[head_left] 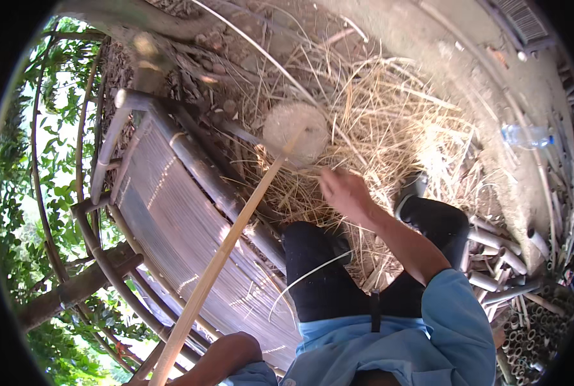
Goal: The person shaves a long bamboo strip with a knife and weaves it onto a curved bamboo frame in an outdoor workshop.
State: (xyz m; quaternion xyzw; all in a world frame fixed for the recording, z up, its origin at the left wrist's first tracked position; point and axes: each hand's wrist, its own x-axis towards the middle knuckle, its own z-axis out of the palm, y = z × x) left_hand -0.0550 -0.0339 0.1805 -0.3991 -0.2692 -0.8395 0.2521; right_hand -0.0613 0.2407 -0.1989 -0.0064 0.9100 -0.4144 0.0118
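A long pale bamboo strip (pixel 225 248) slants from the lower edge up to a round wooden block (pixel 277 122), its far tip resting over the block's top. My left forearm (pixel 225 360) crosses beside the strip's near end. Most of my left hand is cut off there, so its fingers are hidden. Just right of the block's near edge is my right hand (pixel 346 193), its fingers curled closed. What they hold, if anything, I cannot make out. A narrow grey blade-like piece (pixel 240 133) shows at the block's left side. Whether it reaches my right hand is unclear.
Loose straw-like shavings (pixel 390 122) cover the ground around the block. A slatted bamboo bench (pixel 177 199) stands at my left. To the right lie a clear plastic bottle (pixel 525 136), cut bamboo pieces (pixel 499 248) and a stack of small tubes (pixel 525 341).
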